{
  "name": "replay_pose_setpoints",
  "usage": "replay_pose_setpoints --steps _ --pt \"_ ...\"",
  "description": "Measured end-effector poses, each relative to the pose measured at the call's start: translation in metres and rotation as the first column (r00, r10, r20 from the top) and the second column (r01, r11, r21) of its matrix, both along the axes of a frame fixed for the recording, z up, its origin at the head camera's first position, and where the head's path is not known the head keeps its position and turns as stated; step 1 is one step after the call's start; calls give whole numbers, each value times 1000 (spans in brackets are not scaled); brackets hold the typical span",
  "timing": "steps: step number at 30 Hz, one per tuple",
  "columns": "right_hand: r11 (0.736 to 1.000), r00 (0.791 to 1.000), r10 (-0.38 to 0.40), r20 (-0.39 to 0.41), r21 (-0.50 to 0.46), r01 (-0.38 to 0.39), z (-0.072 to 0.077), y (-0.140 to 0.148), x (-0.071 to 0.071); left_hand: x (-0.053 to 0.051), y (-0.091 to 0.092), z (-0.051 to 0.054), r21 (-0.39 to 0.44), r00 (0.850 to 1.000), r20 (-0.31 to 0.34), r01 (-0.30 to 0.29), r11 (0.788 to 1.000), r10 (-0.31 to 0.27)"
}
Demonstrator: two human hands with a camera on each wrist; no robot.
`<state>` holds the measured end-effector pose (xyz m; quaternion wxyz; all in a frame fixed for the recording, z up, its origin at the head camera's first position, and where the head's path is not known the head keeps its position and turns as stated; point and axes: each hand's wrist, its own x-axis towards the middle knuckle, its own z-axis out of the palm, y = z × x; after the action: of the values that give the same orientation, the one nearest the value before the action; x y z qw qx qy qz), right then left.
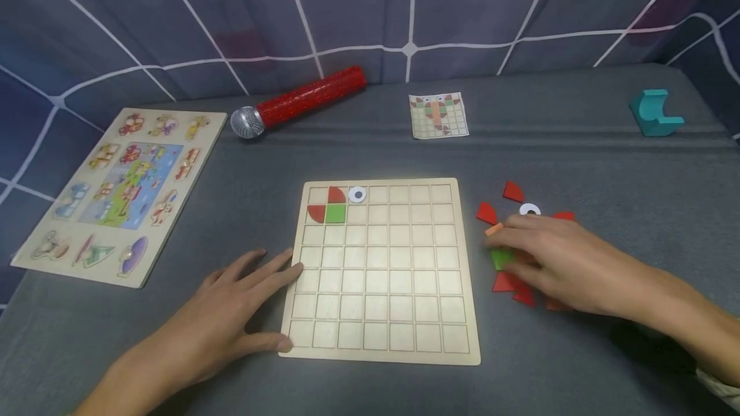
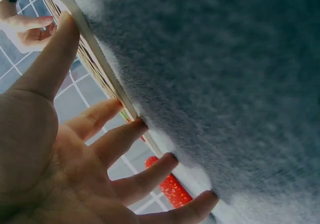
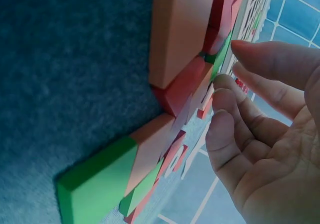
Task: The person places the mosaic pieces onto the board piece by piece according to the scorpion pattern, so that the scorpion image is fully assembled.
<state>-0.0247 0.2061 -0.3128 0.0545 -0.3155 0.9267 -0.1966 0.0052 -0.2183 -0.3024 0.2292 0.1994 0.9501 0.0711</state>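
Note:
A pale wooden grid board (image 1: 388,281) lies at the centre of the head view. Its upper left cells hold two red quarter-circle pieces (image 1: 336,196), a green square (image 1: 335,214) and a white eye disc (image 1: 357,194). My left hand (image 1: 222,316) is spread, with its thumb and fingertips touching the board's left edge. Beyond the board's right side, my right hand (image 1: 563,265) hovers low over loose red, green and orange pieces (image 3: 100,176), partly covering them. Its fingers bend loosely, and nothing shows between thumb and fingertips in the right wrist view.
A small printed pattern card (image 1: 439,115) lies behind the board. Left of it is a red microphone (image 1: 312,96). A picture puzzle board (image 1: 130,191) sits far left, and a teal holder (image 1: 654,114) stands at back right. Gridded cloth (image 1: 370,11) hangs behind.

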Motion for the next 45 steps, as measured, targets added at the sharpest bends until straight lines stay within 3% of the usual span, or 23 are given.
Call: replay_pose_setpoints --steps 9,17,26,35,45 --pt "1000 1000 -4 26 1 4 3 7 2 0 0 3 34 1000 8 -21 999 21" --pt "998 991 34 132 53 -42 5 10 6 0 0 3 42 1000 -4 -20 999 20" --pt "995 998 49 35 83 -52 2 8 10 -2 1 4 45 999 21 -38 998 37" --pt "991 995 39 92 125 -51 2 9 11 -2 0 4 45 999 26 -34 998 33" --pt "990 999 36 34 138 -41 4 11 14 -2 0 4 73 999 38 -30 997 27"
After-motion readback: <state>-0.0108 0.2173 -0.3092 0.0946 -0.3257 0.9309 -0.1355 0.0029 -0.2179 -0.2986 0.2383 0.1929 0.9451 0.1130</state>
